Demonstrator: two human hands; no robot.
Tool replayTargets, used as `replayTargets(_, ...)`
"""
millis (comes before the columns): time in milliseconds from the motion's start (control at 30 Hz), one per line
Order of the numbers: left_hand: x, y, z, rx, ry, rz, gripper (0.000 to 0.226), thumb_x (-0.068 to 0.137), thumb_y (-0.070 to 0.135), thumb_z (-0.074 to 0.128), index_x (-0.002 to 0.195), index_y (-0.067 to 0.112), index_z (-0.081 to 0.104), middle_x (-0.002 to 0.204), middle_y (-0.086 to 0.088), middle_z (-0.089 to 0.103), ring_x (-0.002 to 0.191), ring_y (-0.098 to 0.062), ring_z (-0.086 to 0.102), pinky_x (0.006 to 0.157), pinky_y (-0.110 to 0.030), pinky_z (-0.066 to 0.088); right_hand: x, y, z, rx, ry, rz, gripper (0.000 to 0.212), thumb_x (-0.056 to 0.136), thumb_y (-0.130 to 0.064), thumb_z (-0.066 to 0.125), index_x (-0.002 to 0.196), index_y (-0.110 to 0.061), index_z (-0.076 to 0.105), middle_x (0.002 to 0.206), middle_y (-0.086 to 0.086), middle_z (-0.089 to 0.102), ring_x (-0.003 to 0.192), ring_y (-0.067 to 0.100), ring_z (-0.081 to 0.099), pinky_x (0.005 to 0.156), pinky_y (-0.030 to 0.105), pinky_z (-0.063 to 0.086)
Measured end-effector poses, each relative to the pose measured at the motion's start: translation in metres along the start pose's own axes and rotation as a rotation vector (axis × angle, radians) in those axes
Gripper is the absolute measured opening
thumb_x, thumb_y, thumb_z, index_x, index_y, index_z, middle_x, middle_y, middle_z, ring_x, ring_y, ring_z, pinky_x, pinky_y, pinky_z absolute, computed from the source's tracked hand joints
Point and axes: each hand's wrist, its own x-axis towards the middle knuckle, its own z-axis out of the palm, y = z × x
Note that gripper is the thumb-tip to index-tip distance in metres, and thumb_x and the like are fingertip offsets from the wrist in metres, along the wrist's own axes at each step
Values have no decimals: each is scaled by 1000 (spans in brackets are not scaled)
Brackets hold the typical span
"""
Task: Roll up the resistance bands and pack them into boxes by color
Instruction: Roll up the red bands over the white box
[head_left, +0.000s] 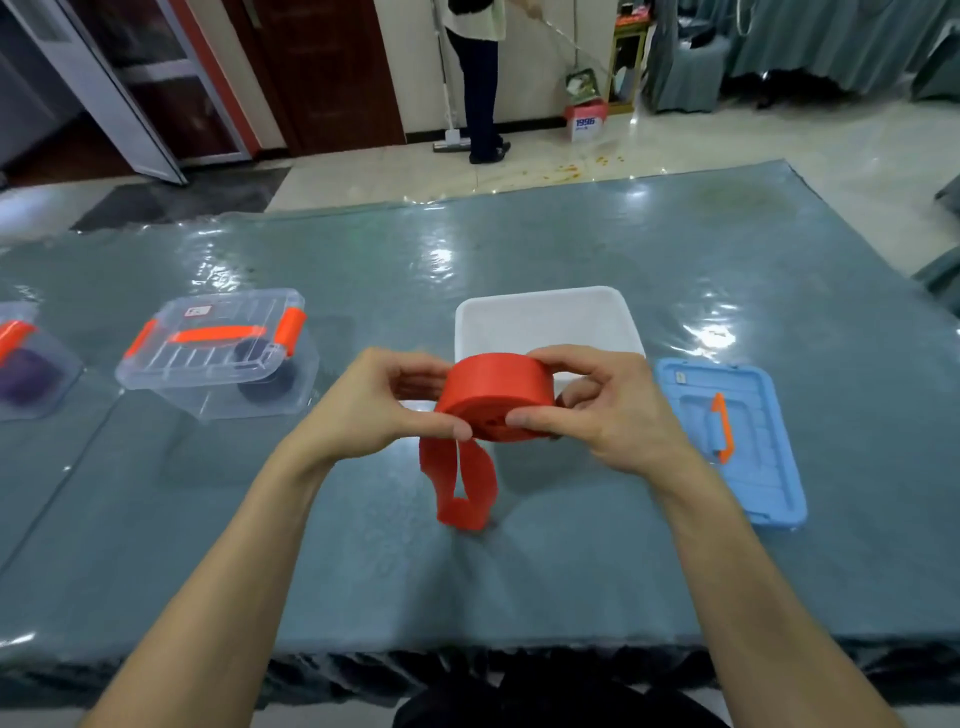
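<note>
Red band (496, 397): my left hand (387, 402) and right hand (597, 408) pinch the roll; tail hangs.
Left box (31, 364): cropped, purple contents blurred.

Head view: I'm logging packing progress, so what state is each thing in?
red band: mostly rolled, tail hanging loose, gripped by left hand and right hand
white box: open, lid off
blue lid: off, lying flat beside white box
clear box: lid on, dark roll inside
far-left box: purple roll inside
</note>
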Motion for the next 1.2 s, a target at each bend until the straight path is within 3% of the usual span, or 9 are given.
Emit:
replayTargets(167,12,7,24,25,1,-10,39,64,27,105,99,25,88,93,1,86,91,-17,84,88,-35,67,-2,15,-26,-30,-173,67,63,57,-64,100,111,-45,73,103,-18,77,56,15,72,60,19,54)
replayTargets(233,22,13,33,175,-28,-2,38,65,32,106,99,25,88,88,2,85,89,-24,84,88,-43,67,-1,24,-27,-140,-230,40,57,63,-58,100,110,-43,73,96,-18,75,54,4,64,58,12,47)
replayTargets(433,34,16,38,47,-69,-42,56,65,21,106,117,26,83,103,1,85,99,-13,81,93,-25,62,2,43,-38,137,-62,45,47,66,-38,102,107,-31,81,93,-6,78,74,13,76,64,33,63)
replayTargets(533,38,10,47,-24,-93,-71,47,71,19,103,114,22,84,107,-7,85,100,-18,81,95,-33,63,6,46,-41,312,-24,87,52,64,-37,102,110,-26,82,101,3,80,79,30,80,60,43,66)
replayTargets(867,70,18,42,-64,-10,-50,60,55,49,106,103,18,87,99,-19,83,87,-22,79,95,-45,63,8,61,-30,489,-6,135,67,66,-49,102,122,-25,75,117,5,78,97,33,81,72,51,68)
replayTargets(933,76,23,37,-14,4,-46,49,58,43,104,97,18,87,94,-12,85,85,-21,81,92,-44,64,6,64,-36,353,-58,80,96,66,-48,103,149,-37,56,141,-10,68,115,23,76,87,43,66)
replayTargets(1033,85,32,28,73,-10,-70,39,59,37,103,90,18,87,89,-7,85,83,-19,81,87,-40,67,5,61,-50,-343,-37,-174,130,69,-49,94,168,-50,11,173,-26,25,146,8,51,109,41,55)
replayTargets(1100,91,38,27,144,-73,-89,33,64,32,104,89,19,87,86,-6,85,82,-20,82,87,-41,67,8,56,-42,-633,25,-428,115,78,-48,79,172,-36,14,179,-15,12,159,11,32,120,42,46)
replayTargets(1200,100,42,27,195,-134,-90,36,66,35,104,94,19,87,89,-7,85,87,-27,83,93,-47,67,16,55,-27,-619,101,-593,83,87,-33,74,162,-17,43,170,0,39,153,22,43,119,44,45)
